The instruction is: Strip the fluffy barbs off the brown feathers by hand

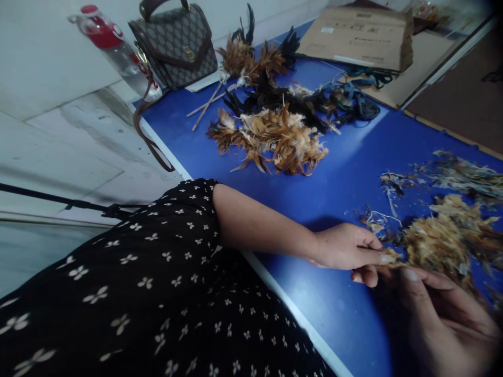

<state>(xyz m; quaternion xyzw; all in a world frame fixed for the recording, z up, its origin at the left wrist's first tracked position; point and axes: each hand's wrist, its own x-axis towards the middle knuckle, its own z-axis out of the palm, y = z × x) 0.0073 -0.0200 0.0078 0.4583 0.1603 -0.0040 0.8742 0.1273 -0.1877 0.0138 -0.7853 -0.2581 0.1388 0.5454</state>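
Note:
My left hand [351,248] reaches over the blue tabletop [338,188], its thumb and fingers closed on a small tan feather [394,256]. Close beside it, my right hand [448,319] has thumb and forefinger pinched at the other end of that feather; its lower part is blurred. Just beyond both hands lies a fluffy pile of tan feathers [436,238]. Some grey and white feather scraps [463,175] are strewn farther back on the right.
Brown feather bunches [283,139], dark feathers [271,102] and two crossed sticks [207,106] lie toward the back. Behind them are a patterned handbag [176,50], a red-capped bottle [118,52] and flattened cardboard [357,39]. The handbag's strap [145,136] hangs over the table edge.

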